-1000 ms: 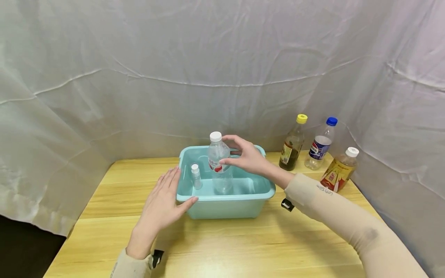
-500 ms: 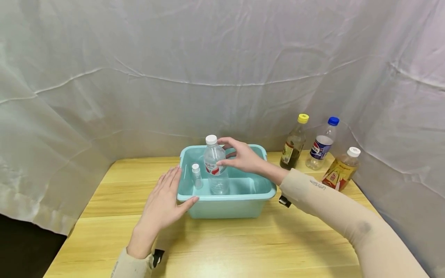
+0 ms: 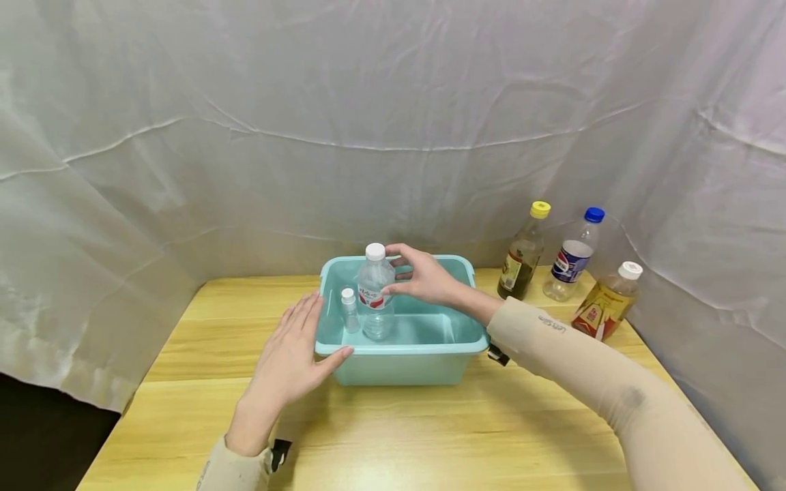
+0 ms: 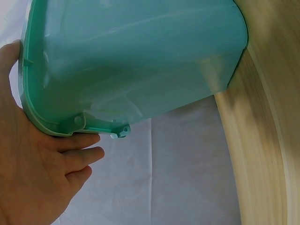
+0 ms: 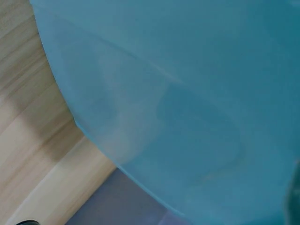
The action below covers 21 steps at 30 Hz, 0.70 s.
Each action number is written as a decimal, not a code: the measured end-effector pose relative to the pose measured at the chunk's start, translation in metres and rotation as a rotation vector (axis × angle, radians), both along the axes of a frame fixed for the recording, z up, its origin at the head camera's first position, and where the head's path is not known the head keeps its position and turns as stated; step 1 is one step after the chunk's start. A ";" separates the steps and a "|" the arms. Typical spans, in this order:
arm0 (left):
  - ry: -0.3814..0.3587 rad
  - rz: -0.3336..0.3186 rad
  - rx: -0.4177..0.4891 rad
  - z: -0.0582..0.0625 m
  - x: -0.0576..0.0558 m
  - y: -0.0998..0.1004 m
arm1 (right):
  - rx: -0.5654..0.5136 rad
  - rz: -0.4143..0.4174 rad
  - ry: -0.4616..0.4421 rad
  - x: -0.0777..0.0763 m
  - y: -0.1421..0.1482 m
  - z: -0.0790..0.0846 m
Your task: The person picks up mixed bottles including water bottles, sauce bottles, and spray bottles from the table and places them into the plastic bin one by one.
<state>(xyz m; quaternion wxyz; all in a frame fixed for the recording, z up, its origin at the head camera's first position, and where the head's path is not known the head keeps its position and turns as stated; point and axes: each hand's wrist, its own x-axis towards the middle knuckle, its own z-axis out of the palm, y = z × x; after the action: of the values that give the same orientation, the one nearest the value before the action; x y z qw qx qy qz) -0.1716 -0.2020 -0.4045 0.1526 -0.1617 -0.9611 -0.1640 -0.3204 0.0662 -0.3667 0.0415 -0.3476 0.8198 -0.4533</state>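
A clear plastic water bottle [image 3: 374,320] with a white cap and a red-and-white label stands nearly upright inside a light teal plastic tub [image 3: 405,350]. My right hand [image 3: 426,278] holds it from the right, thumb in front and fingers behind, partly hidden by it. Just left of it in the tub is a small clear bottle [image 3: 350,315] with a white cap. Fingers extended, my left hand [image 3: 285,354] rests along the tub's left rim, its thumb at the front corner. In the left wrist view, the left fingers [image 4: 77,159] lie beside the rim. The right wrist view shows only the tub's outside.
Right of the tub on the wooden table [image 3: 393,436] are a yellow-capped bottle [image 3: 518,266] of dark liquid, a blue-capped Pepsi bottle [image 3: 571,262] and a white-capped bottle [image 3: 604,303] with a yellow label. A grey cloth [image 3: 344,123] hangs behind and at both sides.
The right hand has shifted the water bottle left and slightly lower within the tub, close to the small bottle. The left hand has stayed at the rim.
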 end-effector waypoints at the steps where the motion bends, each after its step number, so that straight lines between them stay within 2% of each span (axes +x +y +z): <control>1: 0.002 -0.002 -0.001 0.000 0.000 0.000 | -0.001 -0.002 -0.004 0.000 0.000 -0.001; 11: 0.015 -0.005 0.004 -0.001 0.000 0.001 | -0.002 -0.030 -0.016 -0.005 0.001 -0.006; 21: 0.023 -0.009 0.011 -0.002 0.000 0.000 | 0.057 -0.047 0.000 -0.005 0.001 -0.006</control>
<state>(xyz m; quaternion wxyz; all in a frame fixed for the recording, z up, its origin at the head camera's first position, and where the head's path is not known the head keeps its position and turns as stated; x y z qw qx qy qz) -0.1716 -0.2018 -0.4063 0.1637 -0.1669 -0.9576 -0.1681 -0.3256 0.0668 -0.3728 0.0407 -0.3269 0.8403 -0.4305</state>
